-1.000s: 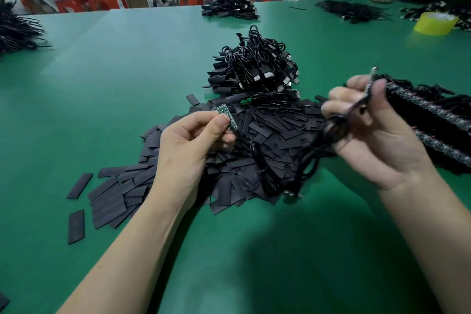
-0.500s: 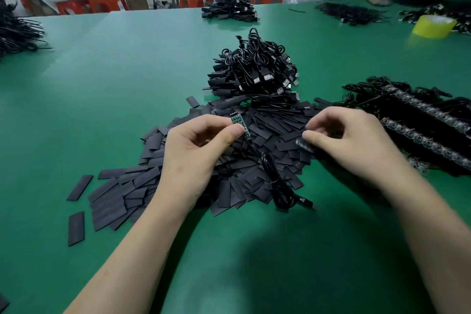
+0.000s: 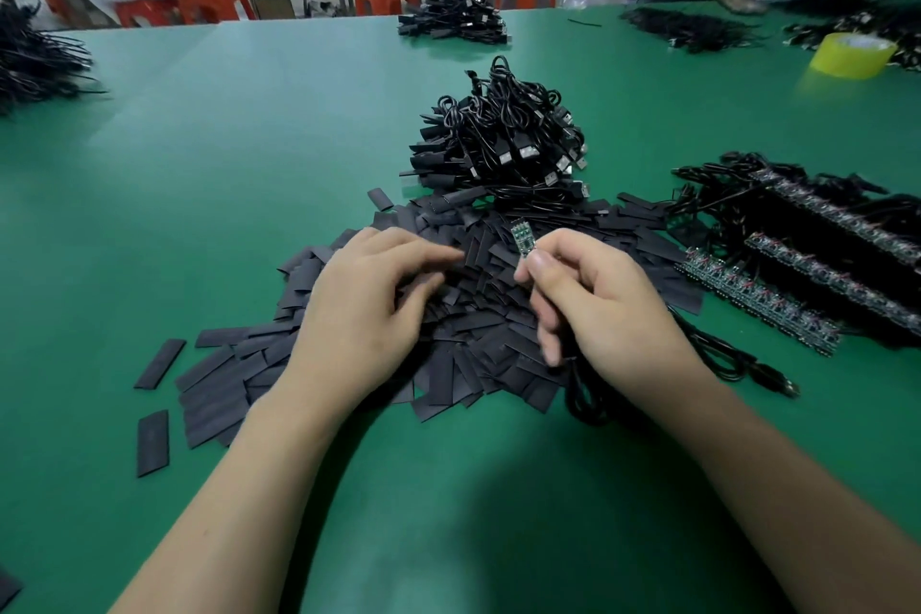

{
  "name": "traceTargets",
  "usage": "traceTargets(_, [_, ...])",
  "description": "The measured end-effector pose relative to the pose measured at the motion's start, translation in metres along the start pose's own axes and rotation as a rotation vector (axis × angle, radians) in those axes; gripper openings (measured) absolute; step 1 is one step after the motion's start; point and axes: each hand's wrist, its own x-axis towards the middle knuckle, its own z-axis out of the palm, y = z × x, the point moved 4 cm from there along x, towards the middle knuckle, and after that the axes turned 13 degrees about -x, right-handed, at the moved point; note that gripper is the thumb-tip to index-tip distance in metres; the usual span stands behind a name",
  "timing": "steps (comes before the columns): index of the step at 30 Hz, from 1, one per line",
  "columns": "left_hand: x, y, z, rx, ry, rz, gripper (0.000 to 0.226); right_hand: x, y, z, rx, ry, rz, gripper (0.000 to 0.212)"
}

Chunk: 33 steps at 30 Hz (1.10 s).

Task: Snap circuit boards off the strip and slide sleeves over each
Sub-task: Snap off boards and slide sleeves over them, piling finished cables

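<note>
The right hand (image 3: 603,309) pinches 1 circuit board (image 3: 522,237) by its near end between thumb and forefinger, with the other fingers curled in below. The board stands clear of the pile, its long axis running up and away from the person and its free end pointing toward the far side of the table (image 3: 249,165). A black cable (image 3: 585,396) drops from under this hand and loops on the table beside the wrist.

The left hand (image 3: 364,309) lies just left of the board, palm down over the sleeves (image 3: 463,344). Its fingers (image 3: 433,259) are stretched forward and only lightly bent, with the tips on or just above the top pieces. They are blurred, and no sleeve shows gripped between them. The 2 hands are near each other but apart, and the left fingertips are level with the board's held end.

The sleeves are flat black pieces heaped under and beyond both hands, lying at every angle. Judged from this, the coming move depends on the left hand lifting 1 sleeve and turning its open end to meet the board's free far end, along the board's long axis.

To the right, well apart from the left hand and nearer the right hand, lie the strips (image 3: 762,302) of unsnapped boards. Beyond the sleeves rises a heap of coiled leads (image 3: 503,150).
</note>
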Motion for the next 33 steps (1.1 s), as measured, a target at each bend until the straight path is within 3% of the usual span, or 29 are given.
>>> traceTargets(6, [0.000, -0.007, -0.001, 0.150, -0.117, 0.034, 0.020, 0.001, 0.010, -0.004, -0.154, 0.010, 0.051, 0.028])
traceTargets(12, [0.000, -0.002, -0.001, 0.200, -0.033, 0.094, 0.007, 0.000, 0.005, 0.000, -0.227, -0.050, -0.003, 0.019])
traceTargets(15, [0.000, 0.003, -0.001, -0.005, 0.036, 0.039, 0.007, -0.002, 0.003, 0.001, -0.250, -0.043, -0.011, 0.016])
traceTargets(19, [-0.001, 0.010, 0.005, -0.367, -0.009, -0.069, 0.017, -0.002, 0.005, 0.006, -0.069, -0.088, 0.017, 0.014])
traceTargets(22, [-0.002, 0.013, 0.010, -0.464, -0.015, -0.088, 0.018, -0.002, 0.005, 0.008, -0.008, -0.124, 0.001, 0.017])
traceTargets(25, [-0.004, 0.019, 0.012, -0.417, 0.016, -0.030, 0.012, -0.001, 0.004, 0.007, 0.046, -0.107, -0.023, 0.016])
traceTargets(29, [-0.006, 0.026, 0.015, -0.197, 0.057, 0.101, 0.028, 0.000, 0.006, 0.006, 0.056, -0.083, -0.005, 0.018])
traceTargets(33, [-0.007, 0.025, 0.013, -0.138, 0.109, 0.112, 0.025, 0.001, 0.004, 0.004, 0.037, -0.061, 0.001, 0.023])
